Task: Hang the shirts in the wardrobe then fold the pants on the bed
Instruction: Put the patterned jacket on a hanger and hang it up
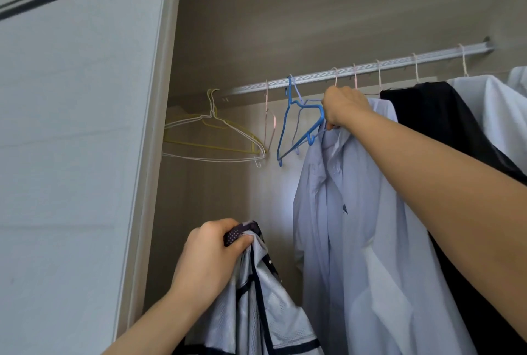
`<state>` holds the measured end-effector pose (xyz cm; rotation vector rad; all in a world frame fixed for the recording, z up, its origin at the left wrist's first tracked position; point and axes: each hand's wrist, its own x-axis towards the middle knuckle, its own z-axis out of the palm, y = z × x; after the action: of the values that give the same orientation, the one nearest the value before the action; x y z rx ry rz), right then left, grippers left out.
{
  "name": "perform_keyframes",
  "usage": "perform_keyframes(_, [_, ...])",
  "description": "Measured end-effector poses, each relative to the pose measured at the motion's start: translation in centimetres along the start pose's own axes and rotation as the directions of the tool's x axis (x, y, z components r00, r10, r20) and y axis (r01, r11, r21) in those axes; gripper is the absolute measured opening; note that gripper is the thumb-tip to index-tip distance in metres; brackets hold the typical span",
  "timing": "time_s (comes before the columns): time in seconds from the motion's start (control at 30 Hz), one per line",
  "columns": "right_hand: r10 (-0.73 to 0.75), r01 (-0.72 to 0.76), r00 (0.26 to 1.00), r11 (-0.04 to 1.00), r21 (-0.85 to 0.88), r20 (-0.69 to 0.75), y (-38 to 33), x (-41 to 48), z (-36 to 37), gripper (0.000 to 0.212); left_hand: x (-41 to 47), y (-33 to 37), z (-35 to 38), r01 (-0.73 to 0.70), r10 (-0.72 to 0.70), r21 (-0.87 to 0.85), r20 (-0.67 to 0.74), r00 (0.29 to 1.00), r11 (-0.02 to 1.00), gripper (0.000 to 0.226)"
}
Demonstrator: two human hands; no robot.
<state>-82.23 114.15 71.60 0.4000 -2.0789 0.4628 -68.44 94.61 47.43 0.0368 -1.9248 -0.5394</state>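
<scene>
Grey mesh shirt [265, 297] hangs low in the middle of the view, in front of the open wardrobe, bunched at its dark-trimmed collar in your left hand [211, 252], whose fingers and thumb are curled tight round the cloth. Judge it light, limp and a little slick: it will slump and slide off a hanger arm unless you spread the neck opening first. Take it by the shoulder seams or the collar band, not the loose mesh body.

Your right hand [343, 108] is up by the rail [370, 66], fingers wrapped round the near arm of the blue hanger [288, 123], which is hooked on the rail. That hanger looks thin and springy, so it may twist as you feed it in.

Just beside it hangs a pale blue shirt [356, 212], then a dark garment [433, 115] and a white shirt [490, 103]. Wire hangers [216, 138] sit bare to the left.

Hard to tell: whether your right fingers also catch the pale shirt's collar, or the lilac hanger behind the blue one. The mesh shirt's hem and sleeves are cut off below. Neither bed nor pants are in view.
</scene>
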Motion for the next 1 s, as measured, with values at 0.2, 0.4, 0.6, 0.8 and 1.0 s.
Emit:
perform_keyframes(0.2, [-0.037, 0.035, 0.998, 0.998, 0.045, 0.044, -1.2, 0.0, -1.6, 0.025, 0.1, -0.2, 0.0, 0.008, -0.008, -0.006, 0.008, 1.000, 1.000, 0.033])
perform_keyframes(0.4, [0.010, 0.001, 0.998, 0.986, 0.169, -0.065, -2.1, -0.4, -1.9, 0.021, -0.3, -0.3, 0.2, -0.005, 0.005, -0.023, 0.004, 1.000, 1.000, 0.030])
perform_keyframes(0.6, [0.083, -0.045, 0.985, 0.970, 0.239, -0.150, -2.0, -1.8, -0.8, 0.022, -0.5, -0.4, 0.0, -0.019, 0.019, 0.007, 0.007, 1.000, 1.000, 0.028])
perform_keyframes(0.8, [0.133, -0.062, 0.977, 0.926, 0.374, -0.167, -1.8, -4.7, 0.0, 0.043, -0.4, -0.4, 0.1, -0.015, 0.015, 0.017, 0.015, 1.000, 1.000, 0.028])
perform_keyframes(1.0, [0.073, 0.019, 0.980, 0.892, 0.452, -0.185, 0.5, -9.1, 0.4, 0.032, -1.0, 0.7, 0.2, -0.016, 0.016, 0.024, 0.026, 1.000, 1.000, 0.025])
